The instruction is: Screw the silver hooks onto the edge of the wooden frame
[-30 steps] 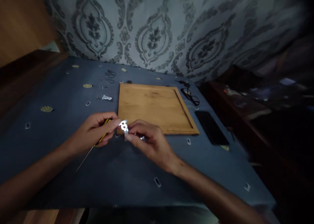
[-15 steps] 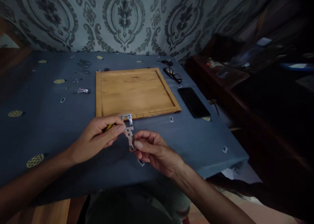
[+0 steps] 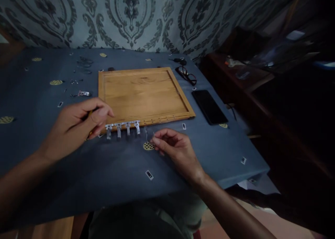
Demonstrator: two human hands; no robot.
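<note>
My left hand (image 3: 81, 125) is closed around a thin yellow-and-black tool (image 3: 90, 124), mostly hidden by the fingers, beside the board's near left corner. My right hand (image 3: 176, 146) pinches a flat metal hook (image 3: 147, 133), seen almost edge-on, just in front of the near edge of a framed wooden board (image 3: 143, 92). Several silver metal hooks (image 3: 128, 128) sit in a row along the left part of that edge, their lower ends hanging over it. Small dark holes show along the edge to their right.
Left of the board lie another metal hook (image 3: 83, 93), small screws (image 3: 74, 81) and a dim coil-like thing (image 3: 85, 64). To its right are a black phone (image 3: 209, 107), eyeglasses (image 3: 186, 75) and keys (image 3: 180, 61). A blue patterned cloth (image 3: 125, 176) covers the table.
My left hand has let go of the metal hook and moved left. The right hand has carried the hook slightly right and up, turning it edge-on. The row of hooks is now uncovered.
</note>
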